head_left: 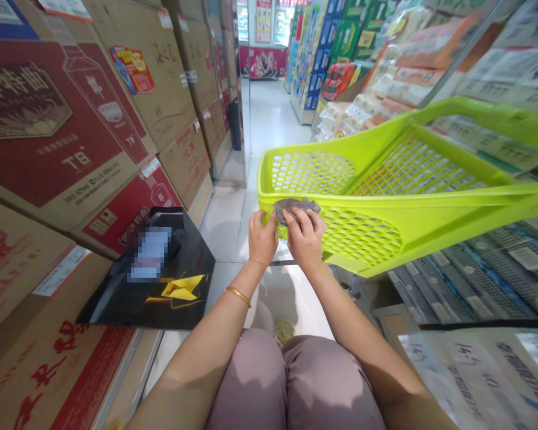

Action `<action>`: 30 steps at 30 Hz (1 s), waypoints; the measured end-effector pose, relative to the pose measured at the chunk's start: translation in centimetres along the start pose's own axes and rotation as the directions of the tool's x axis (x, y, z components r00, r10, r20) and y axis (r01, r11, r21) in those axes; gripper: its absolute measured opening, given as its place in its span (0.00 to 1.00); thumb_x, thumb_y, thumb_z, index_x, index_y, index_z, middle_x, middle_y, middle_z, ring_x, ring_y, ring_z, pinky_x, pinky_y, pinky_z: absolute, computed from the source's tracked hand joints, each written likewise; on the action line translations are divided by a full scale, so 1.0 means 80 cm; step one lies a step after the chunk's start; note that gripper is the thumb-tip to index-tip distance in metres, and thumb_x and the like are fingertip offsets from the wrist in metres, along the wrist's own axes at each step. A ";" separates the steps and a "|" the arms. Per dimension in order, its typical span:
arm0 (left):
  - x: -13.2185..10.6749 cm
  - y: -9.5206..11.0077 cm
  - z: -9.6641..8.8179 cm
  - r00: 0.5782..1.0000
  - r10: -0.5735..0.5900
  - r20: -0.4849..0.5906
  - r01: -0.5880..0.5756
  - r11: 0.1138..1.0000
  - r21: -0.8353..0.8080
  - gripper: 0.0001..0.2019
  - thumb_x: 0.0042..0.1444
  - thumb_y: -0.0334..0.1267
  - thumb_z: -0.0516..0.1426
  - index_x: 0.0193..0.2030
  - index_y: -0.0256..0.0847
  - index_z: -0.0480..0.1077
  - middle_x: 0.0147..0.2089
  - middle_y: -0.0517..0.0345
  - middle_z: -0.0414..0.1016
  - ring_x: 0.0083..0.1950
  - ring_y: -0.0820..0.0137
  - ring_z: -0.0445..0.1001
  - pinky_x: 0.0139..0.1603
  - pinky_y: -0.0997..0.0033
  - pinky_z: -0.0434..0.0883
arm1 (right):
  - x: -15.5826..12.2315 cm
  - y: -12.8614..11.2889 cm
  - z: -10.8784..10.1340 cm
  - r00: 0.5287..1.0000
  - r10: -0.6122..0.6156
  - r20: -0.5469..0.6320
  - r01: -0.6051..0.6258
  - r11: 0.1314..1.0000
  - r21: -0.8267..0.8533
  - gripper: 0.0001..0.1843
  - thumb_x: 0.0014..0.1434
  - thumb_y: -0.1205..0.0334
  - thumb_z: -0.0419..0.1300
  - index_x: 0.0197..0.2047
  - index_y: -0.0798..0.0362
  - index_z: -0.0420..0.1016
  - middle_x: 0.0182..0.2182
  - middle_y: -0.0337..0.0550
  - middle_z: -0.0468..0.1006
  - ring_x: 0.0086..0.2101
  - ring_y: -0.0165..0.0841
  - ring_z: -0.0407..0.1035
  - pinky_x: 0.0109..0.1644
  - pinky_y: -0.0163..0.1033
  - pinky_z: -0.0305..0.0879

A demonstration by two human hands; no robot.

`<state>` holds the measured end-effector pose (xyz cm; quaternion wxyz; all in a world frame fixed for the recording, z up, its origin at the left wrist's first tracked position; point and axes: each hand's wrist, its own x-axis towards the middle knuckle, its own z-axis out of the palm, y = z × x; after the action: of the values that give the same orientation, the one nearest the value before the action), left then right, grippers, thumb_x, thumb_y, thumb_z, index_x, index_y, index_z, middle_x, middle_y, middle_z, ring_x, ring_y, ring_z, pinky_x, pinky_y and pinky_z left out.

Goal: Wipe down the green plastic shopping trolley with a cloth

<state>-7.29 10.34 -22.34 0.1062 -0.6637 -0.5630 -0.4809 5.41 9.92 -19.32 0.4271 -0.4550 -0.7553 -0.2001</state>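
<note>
A bright green plastic shopping cart [430, 218] with perforated walls stands in front of me, its basket stretching to the right. Over its near rim lies a crumpled grey cloth [296, 206]. My right hand [305, 235] is closed on the cloth, fingers bent over it against the cart's side. My left hand [263, 237], a gold bangle on its wrist, is closed around the cart's front corner. Its thumb is close to the cloth's left end; whether it touches the cloth I cannot tell.
Cardboard cartons [63, 107] are stacked along the left. A black bag [183, 310] with a yellow pattern sits in front of them. Shelves of packaged tissue paper [416, 74] line the right, with dark packs [475, 275] lower down. A tiled aisle [271, 107] runs ahead.
</note>
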 end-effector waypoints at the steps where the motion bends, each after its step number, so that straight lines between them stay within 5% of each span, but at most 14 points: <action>1: -0.001 -0.001 0.001 1.000 0.008 -0.006 -0.008 1.000 -0.006 0.13 0.60 0.32 0.49 0.50 0.43 0.68 0.50 0.48 0.64 0.55 0.61 0.63 0.57 0.54 0.65 | -0.007 0.003 0.007 1.000 0.008 0.010 -0.008 1.000 0.008 0.19 0.63 0.62 0.50 0.55 0.41 0.72 0.51 0.45 0.74 0.54 0.38 0.57 0.61 0.48 0.53; 7: -0.008 -0.006 0.005 0.999 0.029 -0.019 -0.029 0.999 -0.036 0.13 0.61 0.35 0.50 0.52 0.45 0.68 0.49 0.48 0.67 0.54 0.61 0.65 0.55 0.56 0.67 | -0.043 0.011 0.034 1.000 0.023 -0.011 -0.023 0.999 -0.037 0.17 0.62 0.62 0.52 0.51 0.40 0.75 0.48 0.46 0.73 0.50 0.37 0.59 0.58 0.46 0.58; 14: -0.013 0.000 0.008 0.995 0.058 -0.083 -0.056 0.998 0.026 0.15 0.63 0.34 0.48 0.55 0.45 0.66 0.49 0.49 0.67 0.54 0.63 0.67 0.55 0.61 0.68 | -0.070 0.012 0.036 0.996 -0.058 0.061 0.059 0.998 -0.006 0.17 0.62 0.67 0.52 0.50 0.43 0.75 0.46 0.47 0.73 0.46 0.35 0.59 0.56 0.43 0.59; 24: -0.016 0.006 0.017 0.998 -0.043 -0.047 0.041 0.999 -0.035 0.15 0.66 0.36 0.45 0.53 0.41 0.67 0.50 0.46 0.66 0.56 0.63 0.66 0.59 0.57 0.66 | 0.013 0.001 -0.010 0.975 0.041 -0.220 -0.048 0.999 -0.023 0.17 0.64 0.62 0.50 0.51 0.46 0.74 0.47 0.49 0.70 0.49 0.37 0.59 0.59 0.46 0.57; 30: -0.018 0.003 0.021 0.994 0.004 -0.107 -0.009 0.999 -0.047 0.13 0.65 0.36 0.46 0.51 0.39 0.67 0.51 0.44 0.66 0.56 0.61 0.66 0.58 0.56 0.66 | -0.006 0.003 0.008 0.982 -0.059 -0.181 0.039 0.993 -0.111 0.14 0.61 0.64 0.52 0.47 0.46 0.76 0.45 0.46 0.73 0.47 0.37 0.57 0.53 0.43 0.57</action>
<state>-6.11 10.44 -24.22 0.1221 -0.6412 -0.5428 -0.5286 5.45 10.26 -20.08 0.4651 -0.4379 -0.7117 -0.2922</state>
